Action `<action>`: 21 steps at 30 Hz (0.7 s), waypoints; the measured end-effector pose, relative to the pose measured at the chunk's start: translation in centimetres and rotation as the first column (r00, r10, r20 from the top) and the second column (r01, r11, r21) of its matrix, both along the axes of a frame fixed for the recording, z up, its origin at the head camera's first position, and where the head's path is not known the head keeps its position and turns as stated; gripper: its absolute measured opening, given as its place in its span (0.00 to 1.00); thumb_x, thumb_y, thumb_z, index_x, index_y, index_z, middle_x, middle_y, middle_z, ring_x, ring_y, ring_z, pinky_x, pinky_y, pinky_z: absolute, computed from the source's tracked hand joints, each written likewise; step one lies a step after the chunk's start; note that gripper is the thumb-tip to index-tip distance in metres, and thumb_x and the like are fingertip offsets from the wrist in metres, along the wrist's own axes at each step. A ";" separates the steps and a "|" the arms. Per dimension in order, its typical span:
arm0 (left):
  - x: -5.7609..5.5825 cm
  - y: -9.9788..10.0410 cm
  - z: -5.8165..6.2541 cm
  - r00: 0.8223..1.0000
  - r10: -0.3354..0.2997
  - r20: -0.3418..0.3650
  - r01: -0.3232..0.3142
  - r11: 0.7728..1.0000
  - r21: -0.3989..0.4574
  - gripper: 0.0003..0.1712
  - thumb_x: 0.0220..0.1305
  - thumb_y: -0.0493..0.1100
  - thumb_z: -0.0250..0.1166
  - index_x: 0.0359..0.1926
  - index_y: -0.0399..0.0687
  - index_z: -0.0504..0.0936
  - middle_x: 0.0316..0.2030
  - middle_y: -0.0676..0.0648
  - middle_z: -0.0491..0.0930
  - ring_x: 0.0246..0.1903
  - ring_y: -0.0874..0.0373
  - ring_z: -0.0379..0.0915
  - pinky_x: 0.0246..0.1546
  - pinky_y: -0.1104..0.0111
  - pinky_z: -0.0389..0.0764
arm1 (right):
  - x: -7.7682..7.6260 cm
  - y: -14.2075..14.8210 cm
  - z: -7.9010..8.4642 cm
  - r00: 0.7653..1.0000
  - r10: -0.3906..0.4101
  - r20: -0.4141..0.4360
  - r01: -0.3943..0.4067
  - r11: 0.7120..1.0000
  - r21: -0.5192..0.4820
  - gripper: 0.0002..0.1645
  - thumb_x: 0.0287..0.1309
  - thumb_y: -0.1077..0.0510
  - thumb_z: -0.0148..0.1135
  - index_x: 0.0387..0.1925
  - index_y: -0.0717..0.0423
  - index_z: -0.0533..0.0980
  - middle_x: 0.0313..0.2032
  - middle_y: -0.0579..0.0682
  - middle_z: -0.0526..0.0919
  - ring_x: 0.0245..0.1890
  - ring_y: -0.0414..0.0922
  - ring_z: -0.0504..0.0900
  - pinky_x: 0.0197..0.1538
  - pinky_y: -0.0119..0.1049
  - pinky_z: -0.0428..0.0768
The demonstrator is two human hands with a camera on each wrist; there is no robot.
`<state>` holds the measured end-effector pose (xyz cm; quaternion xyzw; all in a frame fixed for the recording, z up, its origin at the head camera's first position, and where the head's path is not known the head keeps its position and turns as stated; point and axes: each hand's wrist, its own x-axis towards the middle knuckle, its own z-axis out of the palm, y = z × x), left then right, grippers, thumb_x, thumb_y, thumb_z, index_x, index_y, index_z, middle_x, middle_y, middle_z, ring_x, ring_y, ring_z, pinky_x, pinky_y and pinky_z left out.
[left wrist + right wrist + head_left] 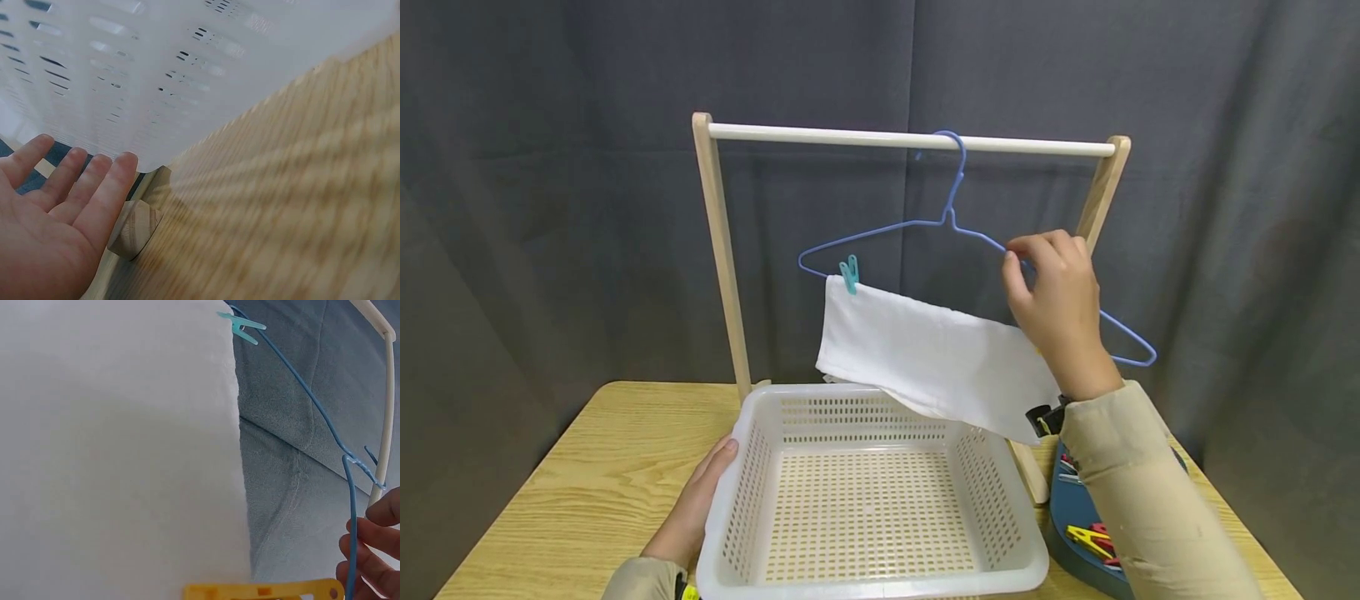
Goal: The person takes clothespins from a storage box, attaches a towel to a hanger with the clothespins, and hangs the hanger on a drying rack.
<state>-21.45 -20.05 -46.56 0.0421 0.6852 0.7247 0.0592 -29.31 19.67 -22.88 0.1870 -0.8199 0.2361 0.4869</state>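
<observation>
A blue hanger (880, 229) hangs tilted from the rack's white rod, its right end lower. My right hand (1052, 287) is at the hanger's right sloping arm, with curled fingers and thumb round the wire. In the right wrist view the fingertips (359, 542) lie behind that wire. A folded white towel (925, 350) hangs over the lower bar. A teal clothespin (849, 275) clips its left end; a yellow clothespin (265, 590) sits at the other end. My left hand (696, 504) rests against the white basket (718, 500), fingers stretched along its side in the left wrist view.
The wooden rack (721, 250) stands behind the basket on a wood-grain table (595, 467). At the right, a dark blue tray (1063, 500) holds colored clothespins, partly hidden by my right sleeve. A grey curtain (587, 208) hangs behind everything.
</observation>
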 end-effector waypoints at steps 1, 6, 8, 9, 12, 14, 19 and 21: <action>0.0 0.0 0.0 1.000 -0.001 -0.006 0.001 1.000 -0.002 0.35 0.82 0.61 0.34 0.80 0.51 0.46 0.68 0.32 0.61 0.59 0.45 0.69 0.53 0.59 0.78 | 0.0 0.0 -0.1 1.000 0.009 -0.011 -0.009 1.000 -0.003 0.11 0.64 0.63 0.59 0.40 0.67 0.83 0.39 0.62 0.81 0.41 0.62 0.72 0.41 0.53 0.73; 0.0 0.0 0.0 1.000 -0.010 -0.007 0.010 1.000 0.010 0.35 0.82 0.60 0.34 0.80 0.51 0.46 0.68 0.32 0.61 0.58 0.46 0.69 0.53 0.58 0.78 | 0.1 0.2 -0.9 0.993 0.048 -0.108 -0.049 0.999 -0.010 0.11 0.62 0.65 0.59 0.40 0.69 0.83 0.39 0.64 0.79 0.40 0.64 0.70 0.43 0.54 0.68; 0.0 0.0 0.0 1.000 -0.015 -0.003 0.015 1.000 0.017 0.34 0.82 0.60 0.33 0.80 0.51 0.46 0.67 0.32 0.61 0.57 0.47 0.69 0.52 0.58 0.77 | 0.1 0.2 -1.1 0.985 0.062 -0.162 -0.067 0.997 -0.024 0.10 0.60 0.67 0.58 0.39 0.69 0.83 0.38 0.65 0.79 0.39 0.64 0.70 0.44 0.54 0.67; 0.0 0.0 0.0 1.000 -0.016 -0.004 0.016 1.000 0.016 0.34 0.82 0.60 0.33 0.80 0.51 0.46 0.67 0.32 0.61 0.57 0.46 0.68 0.52 0.58 0.77 | 0.1 0.2 -1.3 0.980 0.064 -0.188 -0.071 0.997 -0.031 0.10 0.60 0.67 0.58 0.38 0.69 0.83 0.37 0.65 0.78 0.38 0.65 0.69 0.43 0.54 0.67; 0.0 0.0 0.0 1.000 -0.014 -0.001 0.014 1.000 0.012 0.34 0.82 0.60 0.34 0.80 0.51 0.46 0.67 0.32 0.62 0.58 0.46 0.68 0.53 0.58 0.77 | 0.2 0.2 -1.7 0.968 0.070 -0.241 -0.086 0.995 -0.054 0.11 0.58 0.68 0.56 0.38 0.68 0.83 0.36 0.64 0.78 0.37 0.65 0.69 0.43 0.54 0.66; 0.0 0.0 0.0 1.000 -0.014 0.002 0.014 1.000 0.007 0.35 0.82 0.61 0.34 0.80 0.51 0.46 0.68 0.33 0.61 0.59 0.45 0.68 0.54 0.58 0.77 | 0.3 0.3 -2.0 0.964 0.068 -0.257 -0.085 0.995 -0.058 0.11 0.58 0.68 0.56 0.38 0.68 0.83 0.36 0.64 0.78 0.37 0.65 0.69 0.43 0.54 0.66; 0.1 0.0 0.0 1.000 -0.011 0.001 0.011 1.000 -0.003 0.36 0.82 0.61 0.34 0.80 0.50 0.45 0.68 0.32 0.61 0.60 0.44 0.67 0.55 0.57 0.76 | 0.6 0.3 -2.9 0.958 0.095 -0.271 -0.109 0.993 -0.036 0.11 0.58 0.68 0.56 0.38 0.68 0.82 0.36 0.64 0.77 0.37 0.64 0.70 0.43 0.55 0.67; 0.1 0.0 0.0 1.000 -0.007 0.003 0.007 1.000 -0.007 0.36 0.82 0.62 0.34 0.80 0.51 0.46 0.68 0.33 0.61 0.60 0.44 0.67 0.55 0.58 0.76 | 0.8 0.3 -3.3 0.953 0.107 -0.283 -0.117 0.993 -0.018 0.10 0.58 0.69 0.56 0.38 0.68 0.82 0.36 0.64 0.77 0.37 0.64 0.71 0.45 0.57 0.66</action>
